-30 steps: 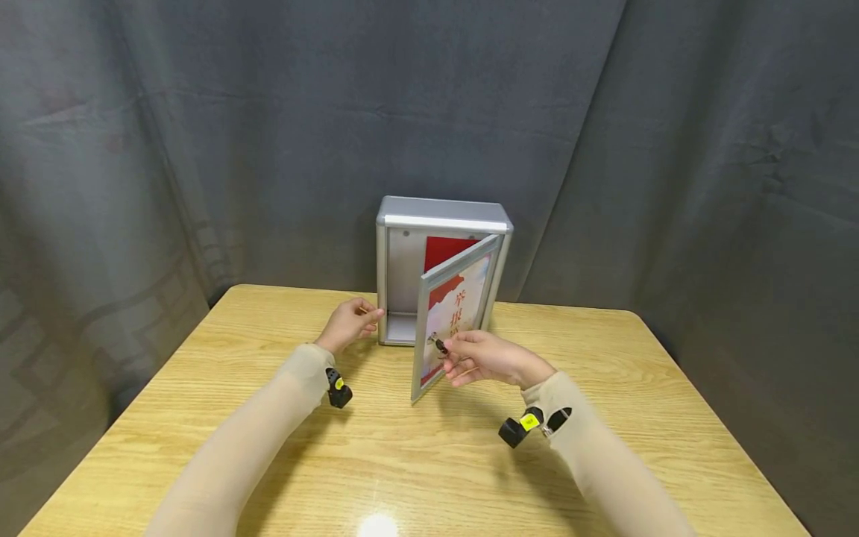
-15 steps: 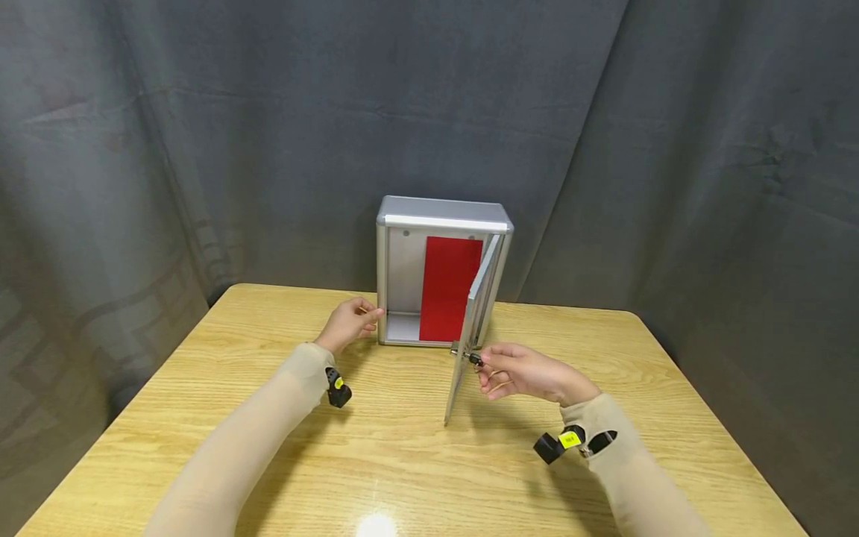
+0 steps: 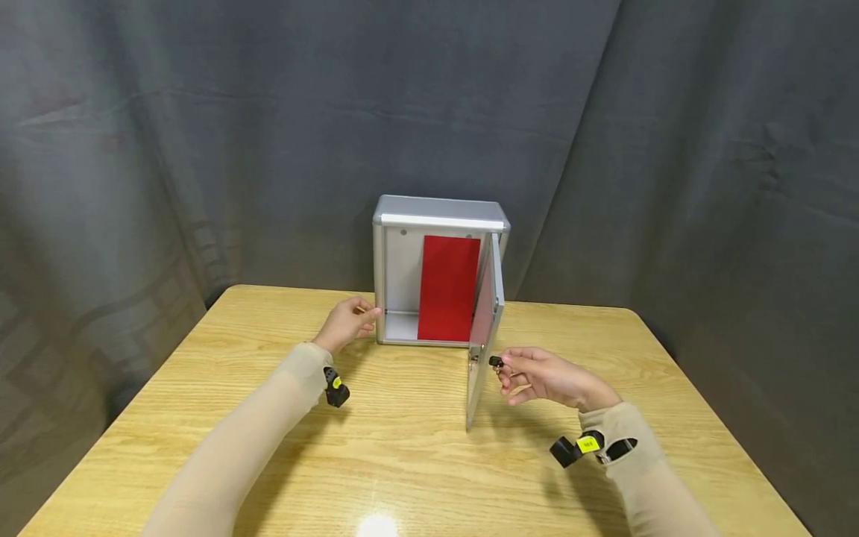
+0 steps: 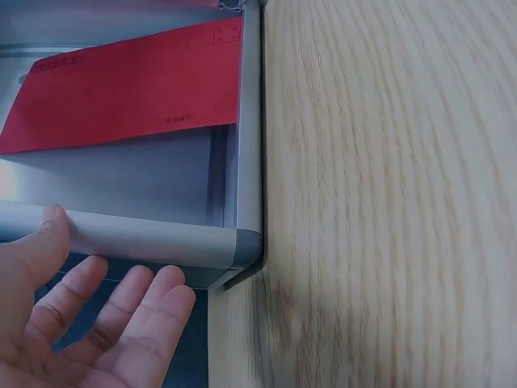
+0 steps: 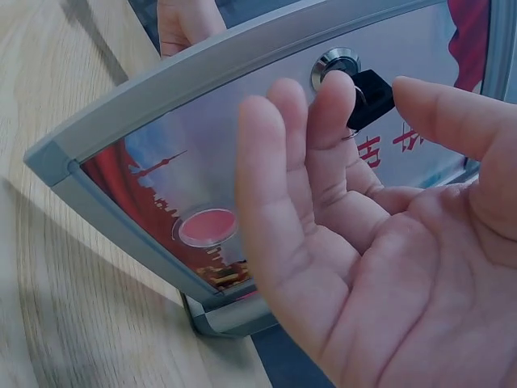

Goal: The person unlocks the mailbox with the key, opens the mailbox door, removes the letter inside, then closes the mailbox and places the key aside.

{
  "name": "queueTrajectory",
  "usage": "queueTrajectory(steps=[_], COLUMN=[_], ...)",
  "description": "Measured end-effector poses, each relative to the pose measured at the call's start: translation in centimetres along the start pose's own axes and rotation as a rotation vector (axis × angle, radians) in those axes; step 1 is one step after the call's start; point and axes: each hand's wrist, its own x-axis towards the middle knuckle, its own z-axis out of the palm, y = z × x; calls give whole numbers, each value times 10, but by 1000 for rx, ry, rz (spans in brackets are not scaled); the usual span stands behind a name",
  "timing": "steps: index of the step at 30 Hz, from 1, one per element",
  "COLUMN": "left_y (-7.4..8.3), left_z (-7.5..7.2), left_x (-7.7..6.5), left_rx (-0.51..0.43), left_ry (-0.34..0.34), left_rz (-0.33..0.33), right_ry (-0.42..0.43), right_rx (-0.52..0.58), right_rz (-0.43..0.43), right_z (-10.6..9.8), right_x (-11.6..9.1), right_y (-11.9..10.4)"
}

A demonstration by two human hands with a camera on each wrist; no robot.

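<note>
A silver metal box point(image 3: 439, 209) stands upright with its door point(image 3: 486, 328) swung out to the right. Inside leans a red envelope point(image 3: 448, 287), its printed marks visible in the left wrist view. My left hand point(image 3: 349, 323) touches the box's left side, thumb on the front rim and loosely bent fingers beside the wall. Between thumb and index finger, my right hand point(image 3: 546, 378) pinches a black-headed key point(image 5: 373, 97) at the round lock point(image 5: 335, 65) on the door's outer face. The key's blade is hidden.
The box rests near the back of a wooden table point(image 3: 416, 462), in front of a grey curtain point(image 3: 335, 134). A round pink disc point(image 5: 208, 228) sits on the door's printed front. The door's free lower corner reaches toward me.
My right hand has moved right, holding the key and swinging the door wider. The envelope inside has come fully into view. My left hand has stayed at the box's left edge.
</note>
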Motion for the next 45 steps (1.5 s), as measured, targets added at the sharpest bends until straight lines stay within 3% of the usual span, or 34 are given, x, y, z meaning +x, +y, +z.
queueTrajectory(steps=[8, 11, 15, 18, 20, 23, 26, 29, 31, 34, 38, 45], left_y=[-1, 6, 18, 26, 32, 41, 47, 50, 49, 47, 43, 45], left_z=[-8, -7, 5, 19, 30, 45, 60, 71, 76, 82, 90, 97], left_x=[0, -5, -10, -10, -8, -1, 11, 25, 34, 43, 47, 34], left_rx=[97, 113, 146, 189, 193, 238, 273, 218, 144, 44, -2, -13], left_ry=[-55, -159, -356, -460, -474, -357, -125, 71, 143, 197, 220, 279], left_rz=[-18, -88, -152, -108, -45, 91, 186, 196, 178, 167, 192, 252], right_ry=[13, 10, 9, 14, 13, 10, 8, 1, -5, -13, -7, 15], right_rx=[-15, -16, -15, -14, -14, -9, -3, 10, 20, 32, 30, 12], right_rz=[4, 3, 0, -1, -5, -8, -10, -11, -15, -20, -17, 2], right_z=[2, 3, 3, 3, 3, 4, 4, 4, 3, 3, 3, 4], right_x=[4, 5, 4, 4, 5, 6, 8, 8, 8, 8, 8, 9], right_y=[-1, -1, -1, -1, 0, 0, 1, 2, 3, 3, 4, 2])
